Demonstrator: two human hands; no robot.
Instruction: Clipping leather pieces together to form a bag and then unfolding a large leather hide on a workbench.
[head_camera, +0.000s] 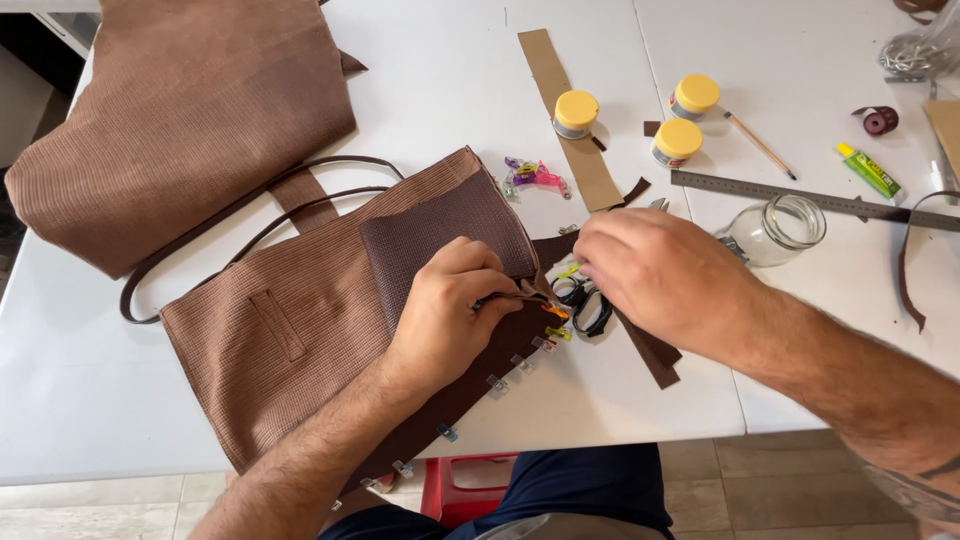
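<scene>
1. On the white table (80, 390), a brown ribbed bag panel (300, 330) lies flat near the front edge, with a thin dark strap (250, 205) looping off its upper left.
2. The panel is tan-brown with fine ribbing; a darker brown flap (440, 235) is folded over its right part, and a small stitched tab (278, 325) sits on its left half.
3. A row of small clear and coloured clips (497, 382) runs along the panel's lower right edge, down toward the table's front rim.
4. The left hand (450, 310) rests on the panel, its fingers pinched tight on the flap's edge beside an orange clip (555, 312).
5. The right hand (660, 275) hovers just right of that spot, knuckles up; its fingertips are hidden, so whether it holds anything cannot be told.
6. Black-handled scissors (585, 303) lie under the right hand, touching a dark strip (655, 355).
7. A second brown fabric piece (190, 110) covers the table's upper left, overhanging the far edge.
8. 3 yellow-lidded jars (677, 140), a steel ruler (800, 197), a glass jar (775, 232), a pencil (760, 145) and a glue tube (868, 170) crowd the right side.
9. Bare table shows at the left front corner and below the hands, right of the clips.
</scene>
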